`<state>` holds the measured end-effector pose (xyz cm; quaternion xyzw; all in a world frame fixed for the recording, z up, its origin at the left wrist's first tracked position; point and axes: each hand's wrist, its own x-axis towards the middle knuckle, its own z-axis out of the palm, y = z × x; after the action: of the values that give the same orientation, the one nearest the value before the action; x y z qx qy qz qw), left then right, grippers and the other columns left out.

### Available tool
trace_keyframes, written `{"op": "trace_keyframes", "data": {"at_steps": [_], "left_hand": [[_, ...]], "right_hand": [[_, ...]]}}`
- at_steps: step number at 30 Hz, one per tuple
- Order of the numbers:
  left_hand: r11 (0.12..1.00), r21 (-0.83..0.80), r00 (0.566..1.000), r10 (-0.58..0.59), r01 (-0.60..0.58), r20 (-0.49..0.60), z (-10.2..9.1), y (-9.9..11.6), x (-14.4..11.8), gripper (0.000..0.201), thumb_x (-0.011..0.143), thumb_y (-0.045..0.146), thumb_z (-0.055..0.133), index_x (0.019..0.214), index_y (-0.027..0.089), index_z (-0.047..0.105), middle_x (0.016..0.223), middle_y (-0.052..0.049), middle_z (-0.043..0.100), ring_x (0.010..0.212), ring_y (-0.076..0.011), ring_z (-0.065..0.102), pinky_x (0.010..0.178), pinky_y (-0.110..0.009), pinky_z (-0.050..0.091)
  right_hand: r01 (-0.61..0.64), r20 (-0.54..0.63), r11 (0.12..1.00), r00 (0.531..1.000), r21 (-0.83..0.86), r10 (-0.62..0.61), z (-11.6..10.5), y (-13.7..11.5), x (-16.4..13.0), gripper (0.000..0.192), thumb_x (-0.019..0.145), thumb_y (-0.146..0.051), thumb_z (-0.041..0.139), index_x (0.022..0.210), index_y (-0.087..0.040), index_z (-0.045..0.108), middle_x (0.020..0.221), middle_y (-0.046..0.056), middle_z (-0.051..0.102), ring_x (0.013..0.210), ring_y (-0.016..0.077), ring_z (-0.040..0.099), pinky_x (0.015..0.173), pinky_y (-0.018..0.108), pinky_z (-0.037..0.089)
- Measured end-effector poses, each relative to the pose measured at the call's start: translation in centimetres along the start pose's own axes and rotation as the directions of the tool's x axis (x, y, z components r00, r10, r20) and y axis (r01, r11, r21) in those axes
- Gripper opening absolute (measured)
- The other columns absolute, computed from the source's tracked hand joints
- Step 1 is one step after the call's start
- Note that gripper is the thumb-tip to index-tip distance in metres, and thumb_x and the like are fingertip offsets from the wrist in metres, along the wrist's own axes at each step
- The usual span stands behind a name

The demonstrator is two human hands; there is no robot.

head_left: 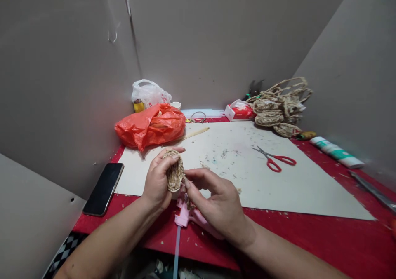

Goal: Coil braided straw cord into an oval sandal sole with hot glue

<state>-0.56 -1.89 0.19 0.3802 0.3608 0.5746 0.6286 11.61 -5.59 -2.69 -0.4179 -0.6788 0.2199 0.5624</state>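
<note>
Work in hand: a small woven straw basket [175,172], held up over the near edge of the white work sheet [278,180]
Left hand [157,182]: clenched around the basket, fingers curled over its top rim, thumb at the side
Right hand [221,205]: fingertips pinched at the basket's lower edge, seemingly pressing a strand; what they grasp is too small to tell
Glue gun [187,217]: pink, lying on the red table [324,237] just under the hands, not held
Done so far: the coiled body looks formed, its rows tight and oval
Left to do: judged from the finished baskets [280,106] piled at the far right, which carry looped handles, this one has no visible handle yet
Scissors [275,160]: red-handled, lying open on the sheet, well apart from both hands
Other things: an orange plastic bag [151,126] at the far left, a dark phone [103,188] beside the sheet
</note>
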Motion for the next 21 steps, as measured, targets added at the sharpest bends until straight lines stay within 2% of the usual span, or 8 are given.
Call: {"op": "trace_keyframes", "data": {"at_steps": [5,16,21], "left_hand": [[0.998,0.051,0.999,0.034,-0.034,-0.010,-0.1,-0.2,0.0,0.016,0.072,0.020,0.061,0.084,0.015,0.069,0.067,0.001,0.054,0.062,-0.0098,0.043,0.056,-0.020,0.033],[1.000,0.019,0.998,-0.001,0.002,-0.061,-0.6,-1.1,0.4,0.016,0.071,0.024,0.061,0.082,0.015,0.069,0.063,0.001,0.053,0.058,-0.0107,0.046,0.055,-0.023,0.035],[0.998,0.031,0.995,0.063,-0.060,-0.075,-0.2,-1.0,0.3,0.016,0.075,0.026,0.061,0.085,0.016,0.068,0.069,0.002,0.055,0.062,-0.0097,0.047,0.058,-0.021,0.037]], "right_hand": [[-0.013,0.016,1.000,1.000,0.012,0.013,0.0,0.0,-0.1,0.013,0.083,-0.014,0.055,0.092,-0.018,0.063,0.075,0.002,0.071,0.060,0.0124,0.066,0.059,0.023,0.054],[0.035,0.030,0.998,0.999,0.044,-0.036,0.6,0.4,-0.2,0.015,0.083,-0.012,0.054,0.090,-0.016,0.066,0.075,0.003,0.070,0.060,0.0131,0.066,0.058,0.023,0.054],[-0.047,0.080,0.998,0.996,0.052,0.043,0.7,0.2,-0.3,0.017,0.082,-0.018,0.058,0.097,-0.016,0.062,0.076,0.003,0.068,0.058,0.0125,0.063,0.055,0.023,0.053]]}}
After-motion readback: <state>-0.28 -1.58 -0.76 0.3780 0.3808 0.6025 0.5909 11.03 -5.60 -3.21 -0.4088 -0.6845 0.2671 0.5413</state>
